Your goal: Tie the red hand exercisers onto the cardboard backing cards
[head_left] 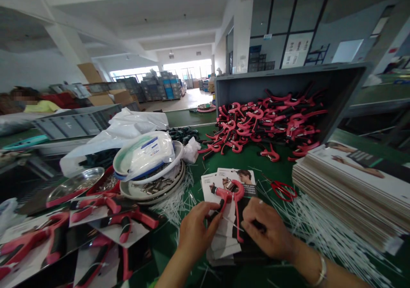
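By the right hand (268,227), nearly fisted, a white tie (235,226) is held; by the left hand (197,225), a pink hand grip (237,211) is pinched over cards (221,242) at five o'clock. Scissors (274,186) are seen towards its three o'clock.

Both hands bare, near each other but apart, over near part of bench (245,162). Left forearm (179,258) slants from near edge's side toward far edge, leaning rightward; wrist almost straight. Left hand (196,228) back upward, forefinger and thumb stretched rightward in pinch, remaining fingers mostly hidden. Right forearm (306,256) comes in lower, from right of near edge's side, aimed leftward and away. Right hand (270,222) knuckles up, fingers curled into tight fist, thumb hard to make out.
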Demonstrator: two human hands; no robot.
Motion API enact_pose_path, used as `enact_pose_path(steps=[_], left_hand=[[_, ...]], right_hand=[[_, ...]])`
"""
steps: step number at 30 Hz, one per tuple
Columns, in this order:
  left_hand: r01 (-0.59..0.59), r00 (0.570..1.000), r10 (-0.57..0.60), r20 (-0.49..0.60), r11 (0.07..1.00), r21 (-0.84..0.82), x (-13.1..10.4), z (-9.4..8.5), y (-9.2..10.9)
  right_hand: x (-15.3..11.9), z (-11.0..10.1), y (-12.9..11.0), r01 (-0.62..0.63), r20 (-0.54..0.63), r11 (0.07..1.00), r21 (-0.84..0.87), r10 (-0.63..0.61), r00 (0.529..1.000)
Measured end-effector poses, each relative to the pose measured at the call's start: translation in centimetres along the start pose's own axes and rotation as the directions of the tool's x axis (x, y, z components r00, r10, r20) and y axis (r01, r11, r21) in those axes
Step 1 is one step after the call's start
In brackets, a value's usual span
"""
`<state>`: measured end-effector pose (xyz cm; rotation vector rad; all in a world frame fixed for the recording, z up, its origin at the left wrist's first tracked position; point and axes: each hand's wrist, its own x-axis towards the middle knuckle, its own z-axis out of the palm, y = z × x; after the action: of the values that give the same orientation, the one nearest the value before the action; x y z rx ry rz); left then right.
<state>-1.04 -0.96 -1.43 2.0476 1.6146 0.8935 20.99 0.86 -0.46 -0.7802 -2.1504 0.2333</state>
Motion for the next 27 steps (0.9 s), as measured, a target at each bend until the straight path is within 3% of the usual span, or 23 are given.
enact_pose_path(steps=[1, 2, 3, 4, 5, 7, 10, 13, 16, 19, 21, 24, 25, 26, 27], left_hand=[[-0.047, 0.999, 0.046, -0.008, 0.999, -0.013, -0.1, 0.1, -0.3], [-0.089, 0.996, 0.089, -0.016, 0.996, -0.026, -0.2, 0.2, -0.4], [-0.121, 0.992, 0.12, -0.026, 0.992, -0.038, -0.3, 0.2, -0.5], [-0.14, 0.99, 0.138, -0.038, 0.989, -0.042, -0.3, 0.2, -0.4], [-0.148, 0.988, 0.146, -0.049, 0.988, -0.037, -0.2, 0.1, -0.1], [-0.143, 0.988, 0.143, -0.06, 0.99, 0.008, 0.2, -0.2, 0.9], [-0.119, 0.992, 0.124, -0.033, 0.985, 0.121, 1.4, -0.3, 2.8], [-0.07, 0.998, 0.069, 0.008, 0.989, 0.133, 2.7, 0.3, 3.6], [0.027, 0.999, -0.026, 0.044, 0.999, -0.03, 3.3, 0.9, 3.0], [0.032, 0.999, -0.026, 0.041, 0.989, -0.144, 3.0, 1.1, 2.2], [-0.016, 0.999, 0.021, 0.036, 0.991, -0.133, 2.8, 1.1, 2.0], [-0.055, 0.996, 0.062, 0.057, 0.991, -0.119, 2.7, 1.0, 2.1], [-0.049, 0.997, 0.058, 0.06, 0.99, -0.13, 2.7, 1.1, 2.1], [-0.038, 0.997, 0.047, 0.056, 0.988, -0.151, 2.7, 1.2, 2.1], [-0.027, 0.998, 0.036, 0.047, 0.984, -0.177, 2.7, 1.3, 2.0]], right_hand=[[-0.1, -0.9, 1.4, -0.103, -0.011, 0.991, -0.085, 0.102, 0.995], [-0.2, -1.9, 3.0, -0.282, -0.03, 0.93, -0.234, 0.284, 0.958], [-0.3, -2.9, 4.8, -0.455, -0.037, 0.79, -0.411, 0.484, 0.874], [-0.4, -3.7, 6.6, -0.546, -0.005, 0.612, -0.572, 0.663, 0.749], [-0.5, -4.4, 8.3, -0.568, 0.022, 0.542, -0.619, 0.735, 0.677], [-0.7, -5.1, 11.0, -0.589, 0.052, 0.462, -0.663, 0.813, 0.58], [-0.7, -5.0, 13.0, -0.604, 0.091, 0.437, -0.667, 0.852, 0.516], [-0.7, -5.0, 13.7, -0.649, 0.136, 0.455, -0.61, 0.867, 0.48], [-1.1, -6.0, 13.6, -0.729, 0.168, 0.471, -0.497, 0.876, 0.451], [-1.8, -7.1, 12.2, -0.864, 0.249, 0.484, -0.139, 0.862, 0.442], [-1.8, -7.6, 10.4, -0.879, 0.268, 0.467, 0.096, 0.838, 0.475], [-0.9, -7.9, 6.4, -0.823, 0.266, 0.551, 0.142, 0.779, 0.567], [-0.5, -7.8, 5.0, -0.795, 0.328, 0.582, 0.168, 0.728, 0.602], [-0.1, -7.7, 3.7, -0.783, 0.43, 0.593, 0.188, 0.667, 0.608], [0.3, -7.4, 2.6, -0.79, 0.56, 0.584, 0.188, 0.597, 0.575]])
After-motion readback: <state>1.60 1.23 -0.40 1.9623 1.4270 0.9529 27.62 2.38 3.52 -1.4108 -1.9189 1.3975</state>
